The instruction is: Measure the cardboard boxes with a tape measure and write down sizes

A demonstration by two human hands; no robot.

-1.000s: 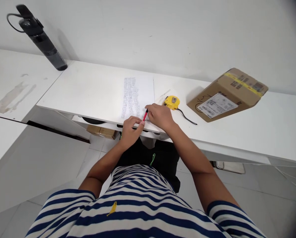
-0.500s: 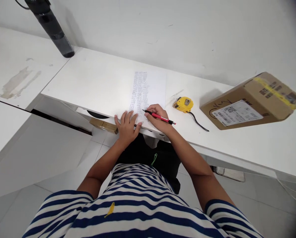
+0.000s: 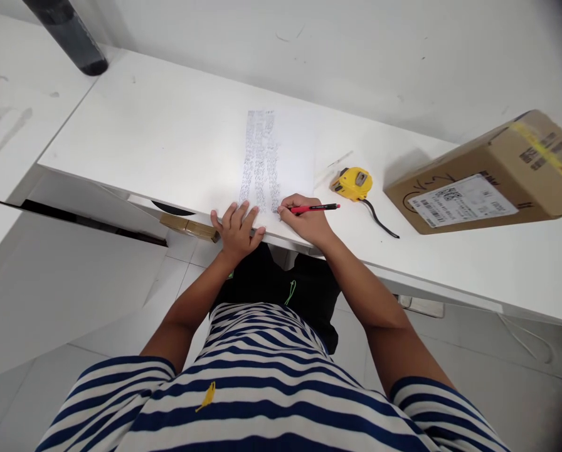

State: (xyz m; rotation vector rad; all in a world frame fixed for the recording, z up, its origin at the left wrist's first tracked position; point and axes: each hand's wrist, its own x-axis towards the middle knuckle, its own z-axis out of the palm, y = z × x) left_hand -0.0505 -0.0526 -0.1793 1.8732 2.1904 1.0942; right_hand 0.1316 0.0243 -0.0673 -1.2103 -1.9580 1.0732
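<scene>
A white sheet of paper (image 3: pixel 295 147) lies at the front edge of the desk, with columns of dense handwriting down its left and middle. My right hand (image 3: pixel 305 220) rests on the sheet's lower right, fingers closed around a red and black pen (image 3: pixel 315 208). The pen's tip sits by the bottom of the handwriting, mostly hidden by my fingers. Flat on the lower left of the paper, at the desk edge, is my left hand (image 3: pixel 238 227), its fingers spread and holding nothing.
Right of the paper lies a yellow tape measure (image 3: pixel 355 184) with a black strap. A labelled cardboard box (image 3: pixel 488 176) stands farther right. At the back left is a dark cylinder (image 3: pixel 76 41). Below the desk edge, a brown box (image 3: pixel 189 227) shows on the left.
The pen has swung from slanting down rightward to nearly level, and its tip has come down onto the paper. My left hand stays flat. The camera view has shifted slightly.
</scene>
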